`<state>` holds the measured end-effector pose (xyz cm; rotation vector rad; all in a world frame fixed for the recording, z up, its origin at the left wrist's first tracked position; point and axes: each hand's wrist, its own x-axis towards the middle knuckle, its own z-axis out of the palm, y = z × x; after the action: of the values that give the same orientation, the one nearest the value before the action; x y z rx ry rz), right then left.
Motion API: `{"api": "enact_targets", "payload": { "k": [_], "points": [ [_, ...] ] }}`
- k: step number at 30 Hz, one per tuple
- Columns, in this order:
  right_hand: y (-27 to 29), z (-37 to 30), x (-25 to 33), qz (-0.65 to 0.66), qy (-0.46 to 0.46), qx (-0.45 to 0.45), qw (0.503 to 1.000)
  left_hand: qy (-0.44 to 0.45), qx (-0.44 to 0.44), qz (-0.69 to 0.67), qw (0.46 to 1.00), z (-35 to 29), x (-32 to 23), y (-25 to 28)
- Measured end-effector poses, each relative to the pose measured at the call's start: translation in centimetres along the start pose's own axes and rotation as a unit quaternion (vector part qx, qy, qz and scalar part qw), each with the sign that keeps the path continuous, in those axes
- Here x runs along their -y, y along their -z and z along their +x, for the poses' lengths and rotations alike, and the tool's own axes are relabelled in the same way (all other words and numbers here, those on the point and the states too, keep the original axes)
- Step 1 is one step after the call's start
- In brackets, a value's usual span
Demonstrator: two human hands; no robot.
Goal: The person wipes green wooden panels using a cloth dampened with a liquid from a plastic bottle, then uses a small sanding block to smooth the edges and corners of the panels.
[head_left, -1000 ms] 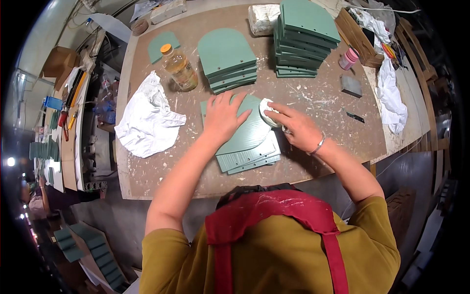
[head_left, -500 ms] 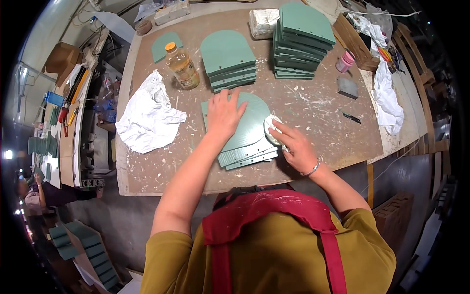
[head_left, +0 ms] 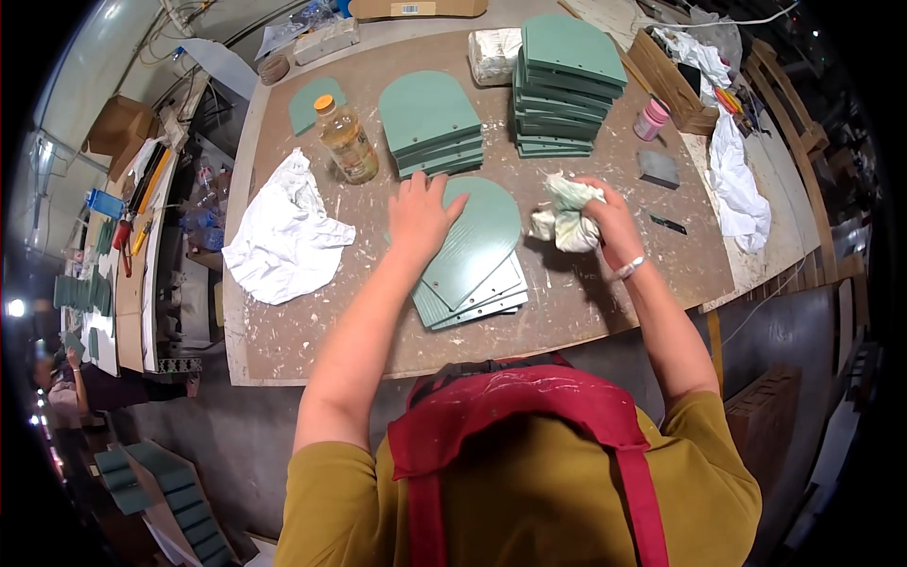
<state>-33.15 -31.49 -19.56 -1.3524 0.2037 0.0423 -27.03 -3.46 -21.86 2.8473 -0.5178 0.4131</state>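
My left hand (head_left: 417, 220) lies with its fingers spread on the left side of a green round-topped panel (head_left: 487, 227). This panel is the top one of a small fanned stack and sits turned against those below, whose corners with small holes stick out at the near side. To the right of the stack, my right hand (head_left: 615, 225) is closed around a crumpled whitish cloth (head_left: 569, 215) with greenish stains. The cloth is apart from the panel and appears held above the worktable, with a shadow beneath.
On the worktable (head_left: 312, 345) are a white rag (head_left: 290, 231), an orange-capped bottle (head_left: 347, 140), a middle panel stack (head_left: 430, 111) and a taller one (head_left: 572, 57). Further right are a pink jar (head_left: 651, 120), a grey block (head_left: 658, 169) and a dark blade-like tool (head_left: 668, 224).
My right hand and the cloth have come off the panel's right edge and moved right and away from me. The top panel has turned on the stack, with my left hand still on it.
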Motion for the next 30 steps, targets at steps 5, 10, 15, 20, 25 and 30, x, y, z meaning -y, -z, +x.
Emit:
{"api": "enact_targets", "payload": {
  "k": [5, 10, 15, 20, 25, 30],
  "points": [
    [-3.5, 4.0, 0.1, -0.386, 0.236, 0.133, 0.882, 0.035, 0.057, -0.112, 0.991, 0.3, -0.5, -0.2],
    [-3.4, 2.7, -2.4, -0.429, 0.266, 0.159, 0.848, 0.061, 0.043, -0.119, 0.990, 0.0, -0.2, -0.4],
    [-2.8, -1.4, -3.4, -0.377, 0.250, 0.141, 0.881, 0.065, 0.054, -0.110, 0.990, 0.2, -0.5, -0.3],
    [-0.5, -1.6, -2.3, -0.467, 0.205, 0.315, 0.800, 0.078, 0.064, -0.120, 0.988, 0.4, -0.1, -0.7],
    [0.9, 1.4, 3.3, -0.366, 0.106, 0.124, 0.916, 0.085, 0.048, -0.137, 0.986, 0.5, -0.3, -0.6],
    [-3.7, 3.1, 1.4, -0.430, 0.236, 0.215, 0.845, 0.083, 0.063, -0.149, 0.983, 0.7, -0.3, -0.4]
  ]
}}
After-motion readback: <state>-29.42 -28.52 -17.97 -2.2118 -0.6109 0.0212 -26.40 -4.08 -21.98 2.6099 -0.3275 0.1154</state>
